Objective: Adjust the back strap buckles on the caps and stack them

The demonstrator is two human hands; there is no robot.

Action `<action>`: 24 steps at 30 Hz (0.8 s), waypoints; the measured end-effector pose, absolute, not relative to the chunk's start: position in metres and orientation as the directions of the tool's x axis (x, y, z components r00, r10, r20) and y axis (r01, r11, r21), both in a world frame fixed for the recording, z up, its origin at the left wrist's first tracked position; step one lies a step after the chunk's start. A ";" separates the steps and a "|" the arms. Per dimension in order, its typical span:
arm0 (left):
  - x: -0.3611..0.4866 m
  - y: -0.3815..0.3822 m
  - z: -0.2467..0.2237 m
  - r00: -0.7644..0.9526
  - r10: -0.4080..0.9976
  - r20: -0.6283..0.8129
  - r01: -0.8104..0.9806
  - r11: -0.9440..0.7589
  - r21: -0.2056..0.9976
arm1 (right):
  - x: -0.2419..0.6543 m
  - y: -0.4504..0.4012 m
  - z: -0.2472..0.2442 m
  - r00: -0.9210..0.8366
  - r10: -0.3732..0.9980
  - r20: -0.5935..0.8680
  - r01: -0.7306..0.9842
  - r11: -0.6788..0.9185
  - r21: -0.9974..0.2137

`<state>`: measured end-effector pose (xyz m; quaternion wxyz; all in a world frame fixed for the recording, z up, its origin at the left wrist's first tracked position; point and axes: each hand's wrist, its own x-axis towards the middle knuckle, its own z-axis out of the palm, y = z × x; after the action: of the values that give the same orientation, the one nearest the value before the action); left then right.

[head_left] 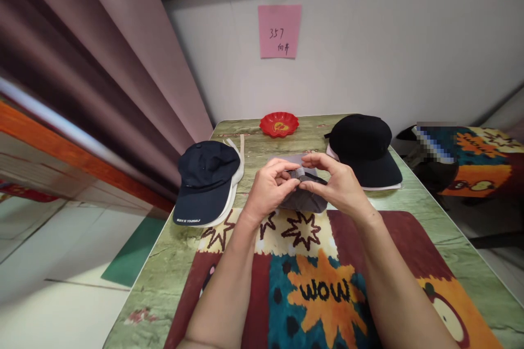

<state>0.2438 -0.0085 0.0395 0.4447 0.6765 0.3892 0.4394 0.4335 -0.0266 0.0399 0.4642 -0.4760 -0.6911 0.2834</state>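
Note:
A grey cap (pixel 306 203) is held above the back edge of the patterned mat, with its adjustment strap towards me. My left hand (pixel 270 184) pinches one side of the strap between thumb and fingers. From the other side, my right hand (pixel 338 181) grips the strap with thumb and forefinger. Between the fingertips a small grey buckle piece (pixel 301 173) shows, and my fingers hide part of it. Much of the cap's crown is covered by the hands.
Stacked caps with a navy one (pixel 208 166) on top lie at left; more sit under a black cap (pixel 362 144) at right. A red scalloped dish (pixel 279 124) stands at the back of the table (pixel 151 283). The colourful mat (pixel 295 267) lies under my forearms.

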 end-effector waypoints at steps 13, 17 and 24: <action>0.251 -0.011 0.043 0.253 0.959 0.129 -0.075 -0.113 0.991 | 0.426 -0.028 0.041 -0.097 0.921 0.376 0.445 0.379 -0.811; 0.253 -0.010 0.043 0.210 0.969 0.133 -0.082 -0.118 0.990 | 0.424 -0.028 0.042 -0.098 0.901 0.422 0.462 0.417 -0.783; 0.246 -0.006 0.038 0.171 0.983 -0.071 0.040 0.065 0.997 | 0.425 -0.027 0.039 -0.069 0.902 0.425 0.463 0.407 -0.788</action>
<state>0.2464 -0.0065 0.0377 0.5493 0.5326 0.4803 0.4289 0.4249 -0.0269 0.0394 0.4721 -0.4924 -0.6931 0.2329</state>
